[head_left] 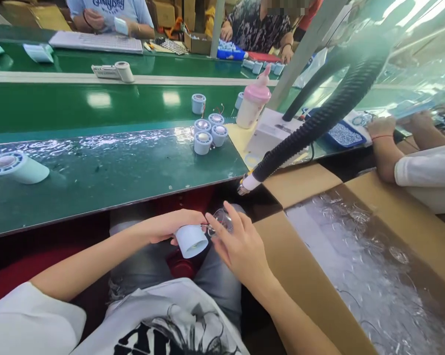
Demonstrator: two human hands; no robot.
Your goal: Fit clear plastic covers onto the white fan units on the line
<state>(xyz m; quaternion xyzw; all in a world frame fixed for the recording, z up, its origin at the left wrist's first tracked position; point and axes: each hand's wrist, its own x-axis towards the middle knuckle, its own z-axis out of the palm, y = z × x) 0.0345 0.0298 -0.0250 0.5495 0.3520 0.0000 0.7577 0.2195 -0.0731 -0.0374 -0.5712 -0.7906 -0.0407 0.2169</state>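
Note:
Above my lap, my left hand (176, 224) is closed round a light-blue cylindrical housing (189, 242), its open end tilted towards me. Just beside it, my right hand (240, 241) has its fingers bent about a clear round plastic part (223, 222). Thin wires seem to run from the housing to the fingertips, though the exact contact is blurred. A black flexible hose (299, 138) ends in a white nozzle (249, 183) above and beyond my right hand.
Several light-blue housings (203, 143) stand on the green bench (115, 172); another housing (22, 167) lies left. A cardboard box (299, 261) holds clear plastic parts (362, 276) at right. A pink-lidded bottle (254, 101) stands behind the hose. Co-workers' hands (383, 129) are right and across.

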